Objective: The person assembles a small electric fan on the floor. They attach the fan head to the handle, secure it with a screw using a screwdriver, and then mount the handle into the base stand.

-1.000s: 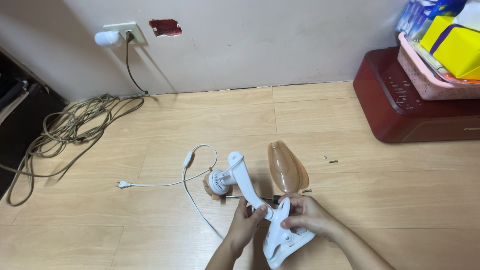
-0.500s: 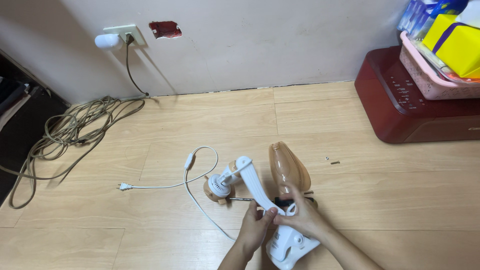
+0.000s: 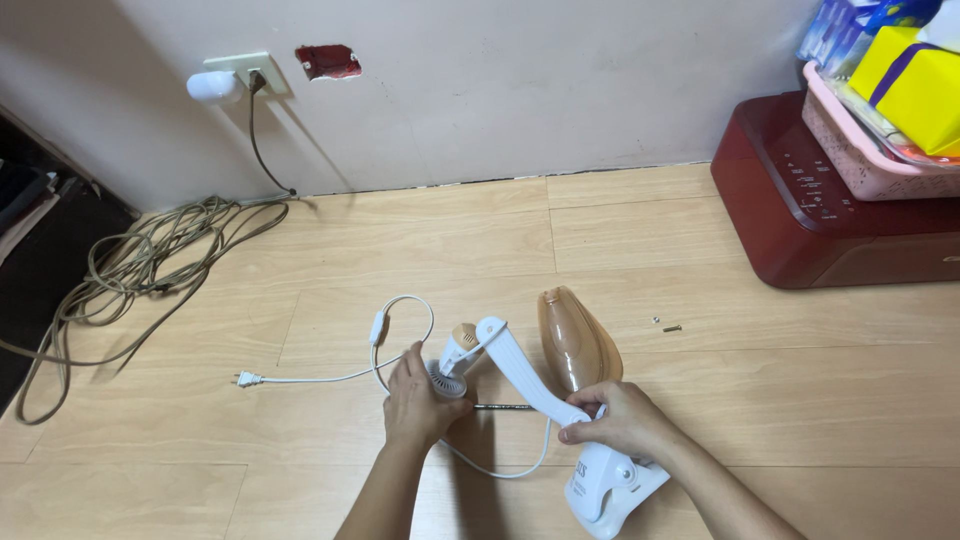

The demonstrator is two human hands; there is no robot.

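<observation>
A: Floor status? Biggest stuff first.

B: Wood-plank floor, beige wall behind. Landmark = white clip lamp, low centre. Dark red printer far up-right of it, pink basket stacked on top with a yellow box inside. Tangled olive cable well off to the lamp's left, running up to the wall outlet.

A: The lamp itself?

B: Arm slants up-left from the clamp base; socket head at the upper-left end. Amber translucent shade lies loose just right of the arm, touching or nearly so, can't tell. White power cord loops left of the head and ends in a plug.

A: Hands?

B: Apart. Left hand wrapped over the socket head. Right hand gripping the arm's lower end, just above the clamp.

A: Small parts?

B: Thin screwdriver shaft on the floor under the arm, between the hands. Two screws right of the shade.
</observation>
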